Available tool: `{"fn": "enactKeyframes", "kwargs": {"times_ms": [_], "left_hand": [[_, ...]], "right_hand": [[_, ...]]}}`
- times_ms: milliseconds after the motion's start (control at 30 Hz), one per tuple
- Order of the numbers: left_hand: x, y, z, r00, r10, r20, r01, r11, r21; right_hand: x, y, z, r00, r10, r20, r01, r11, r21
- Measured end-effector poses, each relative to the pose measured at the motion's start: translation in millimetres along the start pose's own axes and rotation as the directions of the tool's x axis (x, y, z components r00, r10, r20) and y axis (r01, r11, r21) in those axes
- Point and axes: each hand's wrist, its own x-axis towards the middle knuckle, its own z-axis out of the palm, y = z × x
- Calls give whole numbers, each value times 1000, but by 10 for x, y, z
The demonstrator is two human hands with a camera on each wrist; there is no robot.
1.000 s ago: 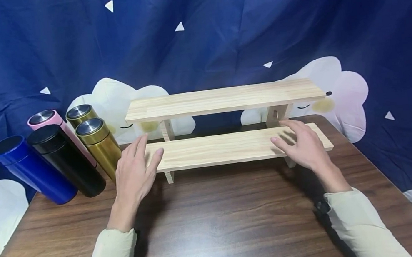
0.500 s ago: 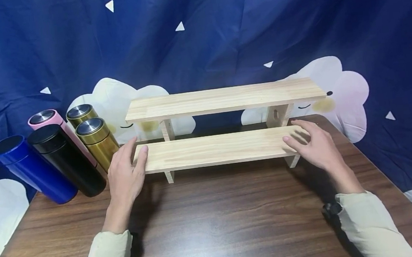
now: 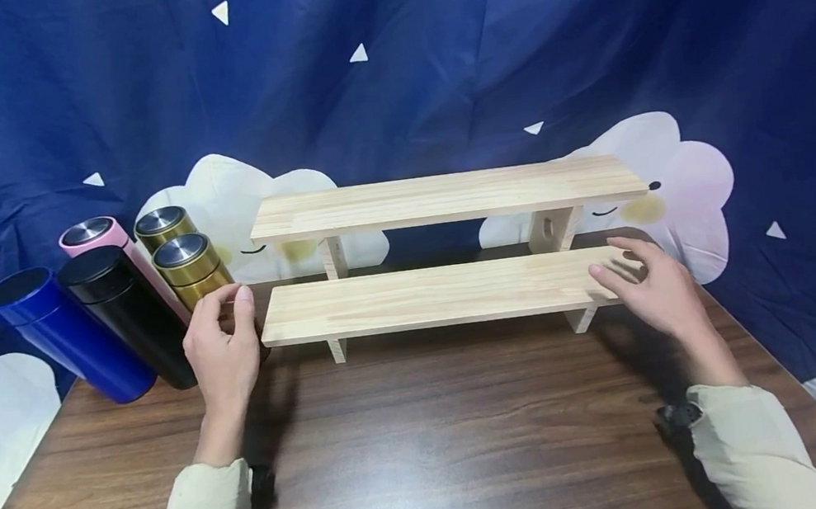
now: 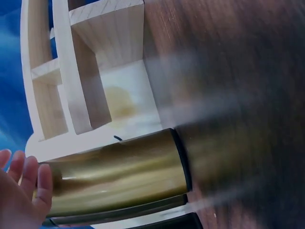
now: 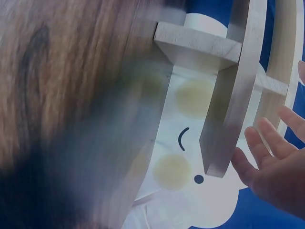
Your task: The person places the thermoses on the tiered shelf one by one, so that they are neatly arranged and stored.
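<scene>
A two-tier wooden shelf stands on the table, its lower board (image 3: 442,294) in front of the raised upper board (image 3: 447,198). My left hand (image 3: 224,352) is at the front gold thermos (image 3: 193,269), overlapping its lower part in the head view. In the left wrist view, its loosely bent fingers (image 4: 44,183) lie along one end of the gold thermos (image 4: 119,171). My right hand (image 3: 654,291) hovers at the right end of the lower board, fingers spread and relaxed, holding nothing. Its fingertips show close to the board's edge in the right wrist view.
Beside the front gold thermos stand a black thermos (image 3: 127,317), a blue one (image 3: 73,339), a pink one (image 3: 115,235) and a second gold one (image 3: 162,224). A dark blue cloth with cloud prints (image 3: 432,61) hangs behind the brown wooden table (image 3: 434,434).
My left hand has moved left, off the lower board's left end to the front gold thermos. My right hand has slid right along the board. Shelf and thermoses stay put.
</scene>
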Motion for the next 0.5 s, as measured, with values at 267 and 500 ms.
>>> {"fn": "enactKeyframes", "kwargs": {"times_ms": [267, 500], "left_hand": [[38, -59, -53, 989, -39, -141, 29, 997, -71], [69, -86, -104, 974, -68, -215, 42, 992, -122]], "right_hand": [[-12, 94, -73, 998, 51, 29, -53, 996, 74], [-57, 203, -158, 996, 90, 9, -91, 994, 66]]}}
